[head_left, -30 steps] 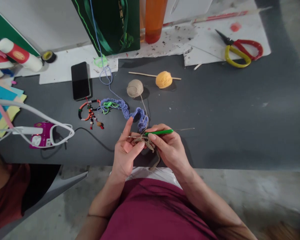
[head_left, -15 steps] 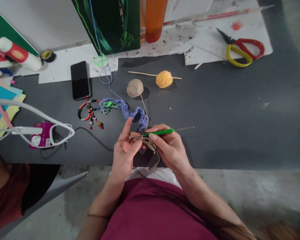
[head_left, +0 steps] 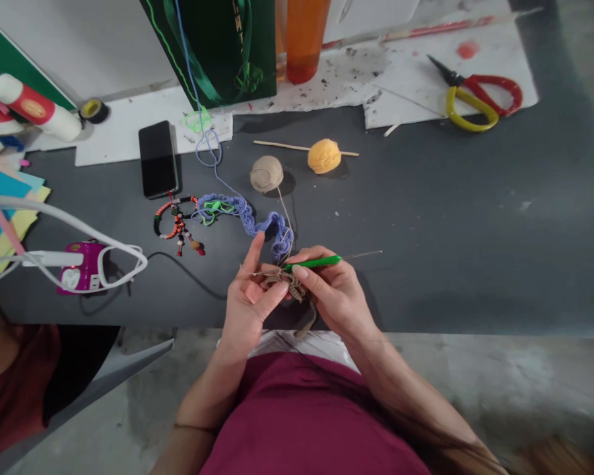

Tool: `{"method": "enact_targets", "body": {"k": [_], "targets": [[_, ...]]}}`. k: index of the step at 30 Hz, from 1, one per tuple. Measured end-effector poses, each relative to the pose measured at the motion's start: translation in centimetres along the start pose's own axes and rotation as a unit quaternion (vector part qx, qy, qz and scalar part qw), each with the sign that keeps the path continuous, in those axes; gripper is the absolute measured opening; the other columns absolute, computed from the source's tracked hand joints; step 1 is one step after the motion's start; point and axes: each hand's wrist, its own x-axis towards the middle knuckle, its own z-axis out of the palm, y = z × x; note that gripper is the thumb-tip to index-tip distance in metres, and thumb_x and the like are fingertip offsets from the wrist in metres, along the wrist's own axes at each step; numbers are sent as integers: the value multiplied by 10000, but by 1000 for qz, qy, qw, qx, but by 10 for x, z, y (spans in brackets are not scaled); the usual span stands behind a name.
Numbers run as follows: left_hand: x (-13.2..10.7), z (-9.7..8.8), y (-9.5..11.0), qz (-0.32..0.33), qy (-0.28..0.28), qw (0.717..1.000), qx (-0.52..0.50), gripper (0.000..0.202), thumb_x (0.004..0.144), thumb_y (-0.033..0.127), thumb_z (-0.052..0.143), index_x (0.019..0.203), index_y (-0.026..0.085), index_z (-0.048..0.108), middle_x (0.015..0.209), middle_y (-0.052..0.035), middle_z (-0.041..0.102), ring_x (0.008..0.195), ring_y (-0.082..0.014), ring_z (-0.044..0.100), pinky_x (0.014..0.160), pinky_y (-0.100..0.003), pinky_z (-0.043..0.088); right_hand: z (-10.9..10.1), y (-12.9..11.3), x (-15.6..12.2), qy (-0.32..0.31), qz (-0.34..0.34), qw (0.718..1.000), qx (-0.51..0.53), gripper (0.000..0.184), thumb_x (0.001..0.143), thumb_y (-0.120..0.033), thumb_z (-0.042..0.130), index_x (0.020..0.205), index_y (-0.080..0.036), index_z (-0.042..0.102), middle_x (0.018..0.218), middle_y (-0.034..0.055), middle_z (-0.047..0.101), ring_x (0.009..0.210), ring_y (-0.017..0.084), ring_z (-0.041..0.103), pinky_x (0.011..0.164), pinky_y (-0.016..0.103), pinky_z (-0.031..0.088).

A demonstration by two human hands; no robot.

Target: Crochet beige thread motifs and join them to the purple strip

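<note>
Two bare hands head our entry, held close together over the table edge. We list the right hand [head_left: 334,290] as curled and closed on a green crochet hook [head_left: 313,262], held pencil-fashion between thumb and forefinger, with a thin metal length running out to the right. We list the left hand [head_left: 250,297] as half open, forefinger raised, its other fingers appearing to pinch a tan crochet piece [head_left: 284,280]; the fingers hide much of the grip, so we cannot be sure exactly where it holds. That piece sits between both hands, its loose tail hanging toward the body.

Next out, we record a blue crochet strip [head_left: 272,227] just beyond the hands, a tan yarn ball [head_left: 266,173] with its strand leading down to the work, and an orange yarn ball [head_left: 323,156] on a wooden stick. To the left of these lie a beaded cord [head_left: 175,223], a black phone [head_left: 157,158] and a purple device [head_left: 79,267]. Farthest off, on the dark grey table [head_left: 450,264], we count an orange bottle [head_left: 304,39], a green gift bag [head_left: 212,46] and red-and-yellow scissors [head_left: 475,95].
</note>
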Motion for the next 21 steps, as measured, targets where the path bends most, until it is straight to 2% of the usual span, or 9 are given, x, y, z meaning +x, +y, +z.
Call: {"method": "enact_targets", "body": {"k": [5,13,21], "targets": [[0,-1,-1,6,-5,1000,-13,700,808,252,901,1447,392,650,842,43,723,803,-134,676,712,-244,553,0,-1,0,-5,-8,1000,14,179,847,-451,873,907,-294,810,756,-30,780,594,125,718,596,246,631],[3,-1,-4,29,-12,999,-14,707,813,275,901,1462,365,637,842,48,722,773,-111,675,695,-214,563,0,0,-1,-10,18,999,25,232,844,-484,869,924,-279,795,746,-20,763,593,139,708,594,271,625],[1,3,-4,45,4,999,-11,668,814,292,906,1434,360,667,824,46,727,746,-104,669,676,-205,565,1,-1,-1,-4,19,999,39,205,837,-463,882,906,-288,802,742,-27,759,585,126,695,590,256,618]]}}
